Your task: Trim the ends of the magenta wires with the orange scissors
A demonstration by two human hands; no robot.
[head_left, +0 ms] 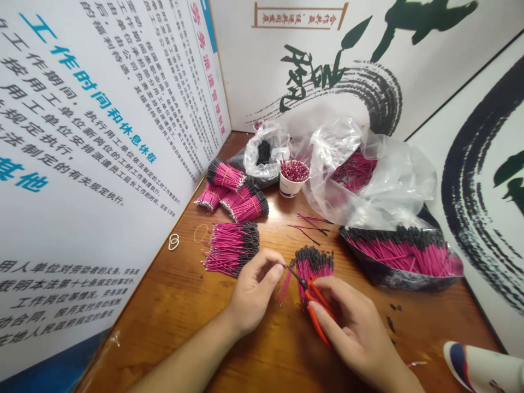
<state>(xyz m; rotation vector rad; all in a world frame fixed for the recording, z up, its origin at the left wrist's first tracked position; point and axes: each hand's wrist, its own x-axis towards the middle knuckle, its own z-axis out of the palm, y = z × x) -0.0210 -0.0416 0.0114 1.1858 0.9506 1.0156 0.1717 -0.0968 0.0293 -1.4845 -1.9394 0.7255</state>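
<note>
My left hand (256,289) pinches the black end of a pink wire (285,286) between thumb and fingertips, and the wire hangs down. My right hand (352,322) is closed round the orange handles of small scissors (317,305), whose dark tip touches or nearly touches the wire's black end at my left fingertips. Behind the scissors lies a loose pile of black-tipped pink wires (313,265). A wider row of similar wires (229,245) lies just beyond my left hand, black ends to the right.
Banded wire bundles (245,204) are stacked at the back left, near a paper cup of wires (293,183). Plastic bags (393,180) and a dark tray of wires (409,256) occupy the right. A white cup (483,365) lies at the lower right. Printed panels enclose the table.
</note>
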